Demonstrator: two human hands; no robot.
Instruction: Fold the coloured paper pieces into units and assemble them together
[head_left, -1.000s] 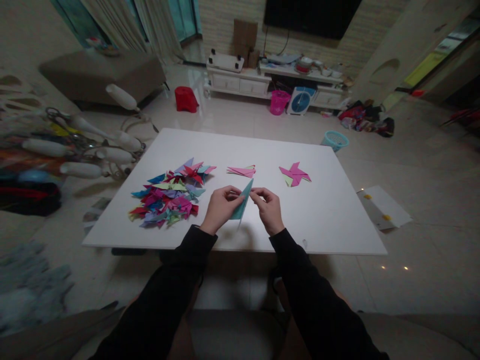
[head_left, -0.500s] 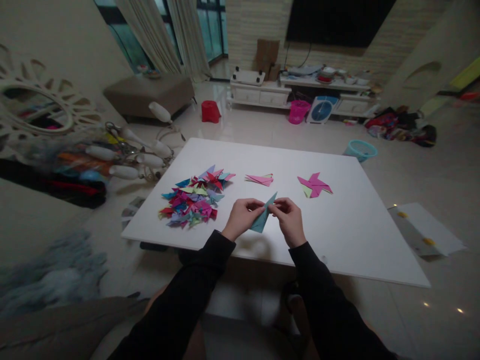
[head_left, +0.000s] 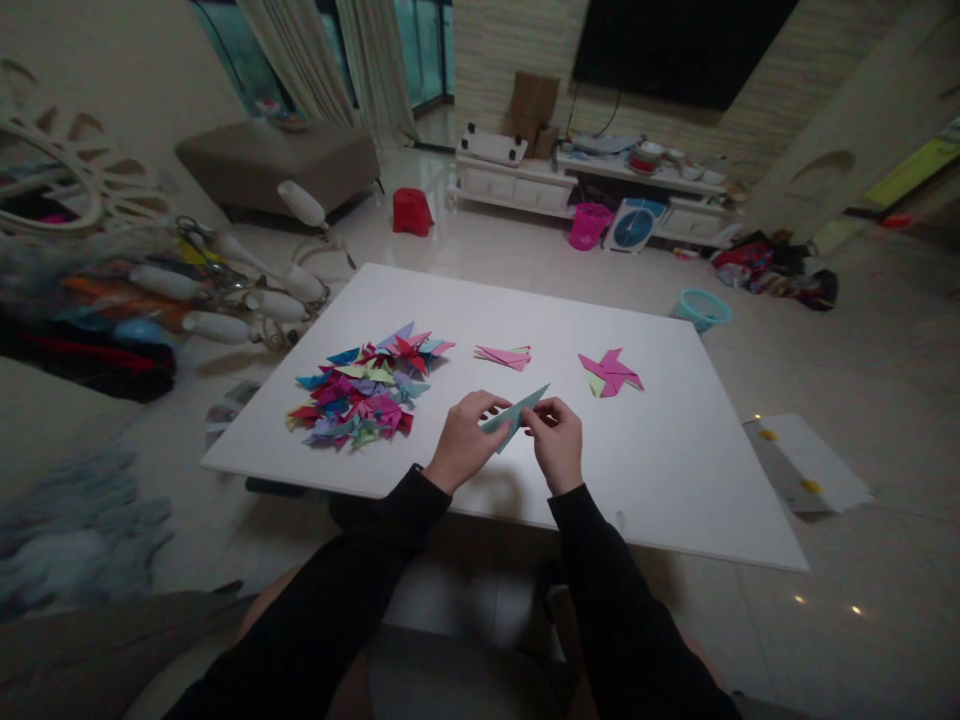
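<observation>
A folded blue-green paper [head_left: 514, 414] is between the person's two hands, in front of the body and over the near half of the white table [head_left: 675, 470]. Its sharp tip points away from the person and leans to the right. The left hand [head_left: 463, 440] holds the paper from its side, with the thumb lying on the face of it and the fingers behind. The right hand [head_left: 556, 445] has its fingertips drawn close together at the paper's right edge; I see a narrow pinch there, but how firmly it presses I cannot tell.

Just beyond the hands, a small bundle of folded pink and green strips [head_left: 506, 357] lies flat on the table. To the right of it, well apart, lies a pink and pale green pinwheel shape [head_left: 611, 373]. On the left side there is a heap of folded paper pieces [head_left: 364, 390] in many colours, the pieces lying one over another.

Past the table, on the shiny floor, I notice a red stool [head_left: 412, 212], a pink basket [head_left: 589, 226] and a blue-and-white fan [head_left: 634, 225] before the long white cabinet [head_left: 515, 188]. A light blue basket [head_left: 701, 310] stands near the table's far right corner.
</observation>
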